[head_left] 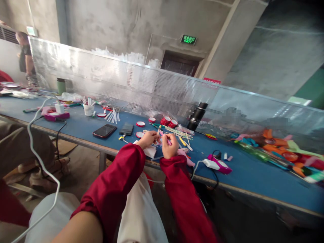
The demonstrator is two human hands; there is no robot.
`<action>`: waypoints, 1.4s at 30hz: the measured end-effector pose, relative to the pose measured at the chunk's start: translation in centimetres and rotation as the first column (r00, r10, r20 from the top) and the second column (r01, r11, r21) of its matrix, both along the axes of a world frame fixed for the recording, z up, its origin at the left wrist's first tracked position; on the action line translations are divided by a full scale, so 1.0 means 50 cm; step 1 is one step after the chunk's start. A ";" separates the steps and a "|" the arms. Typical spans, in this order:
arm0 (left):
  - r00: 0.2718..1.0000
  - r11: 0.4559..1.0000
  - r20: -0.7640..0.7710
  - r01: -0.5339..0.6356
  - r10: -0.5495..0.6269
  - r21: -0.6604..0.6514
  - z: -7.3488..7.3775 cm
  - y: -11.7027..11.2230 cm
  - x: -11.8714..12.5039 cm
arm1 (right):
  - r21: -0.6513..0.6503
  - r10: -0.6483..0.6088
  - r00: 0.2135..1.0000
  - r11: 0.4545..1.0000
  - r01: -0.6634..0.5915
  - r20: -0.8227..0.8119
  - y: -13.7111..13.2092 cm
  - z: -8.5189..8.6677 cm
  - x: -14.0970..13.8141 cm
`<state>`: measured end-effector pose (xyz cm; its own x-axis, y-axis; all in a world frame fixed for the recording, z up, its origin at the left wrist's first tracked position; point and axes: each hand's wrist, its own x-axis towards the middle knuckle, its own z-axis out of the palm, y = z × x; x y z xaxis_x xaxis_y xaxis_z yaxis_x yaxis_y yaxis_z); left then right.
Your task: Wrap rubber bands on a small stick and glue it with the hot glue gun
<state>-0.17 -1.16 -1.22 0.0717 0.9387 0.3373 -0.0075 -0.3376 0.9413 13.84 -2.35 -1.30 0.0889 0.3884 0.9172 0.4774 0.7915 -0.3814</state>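
Both my hands work close together above the near edge of the blue table [83, 126], red sleeves down to the wrists. My left hand [149, 139] is closed in a pinch on a small colourful piece that is too small to name. My right hand [169, 145] is closed round a thin pink stick [165, 139] whose tip points toward the left hand. A white sheet [151, 151] lies under the left hand. Thin sticks [177, 132] and red tape rolls [168, 122] lie just beyond the hands.
A black phone [104, 130] lies to the left, a pink glue gun [219, 165] with white cable to the right, a black bottle [196, 116] behind. Colourful toys [280, 152] pile at far right. A perforated metal screen [152, 87] backs the table. A person [25, 57] stands far left.
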 end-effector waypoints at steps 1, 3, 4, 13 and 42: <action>1.000 1.000 0.002 -0.001 0.001 0.005 0.000 0.000 0.000 | -0.004 0.000 1.000 1.000 0.000 0.004 -0.001 0.000 0.000; 1.000 1.000 0.004 -0.001 0.001 0.012 0.001 -0.002 0.001 | -0.009 0.002 1.000 1.000 -0.002 0.010 -0.001 -0.001 0.000; 1.000 1.000 0.004 0.000 0.000 0.015 0.002 -0.002 0.001 | -0.010 0.004 1.000 1.000 -0.004 0.012 -0.001 -0.001 0.000; 1.000 0.999 -0.015 -0.002 0.003 0.036 0.004 -0.002 0.001 | -0.019 0.021 0.999 1.000 -0.020 0.029 -0.001 0.000 0.001; 0.991 0.991 -0.103 -0.070 0.082 0.111 0.005 -0.009 -0.002 | 0.042 -0.029 0.999 0.999 0.027 0.044 0.006 -0.003 0.001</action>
<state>-0.29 -1.60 -0.97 0.0428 0.9019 0.4297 0.1213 -0.4316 0.8939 13.89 -2.03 -1.46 0.0578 0.3477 0.9358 0.5156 0.7923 -0.3262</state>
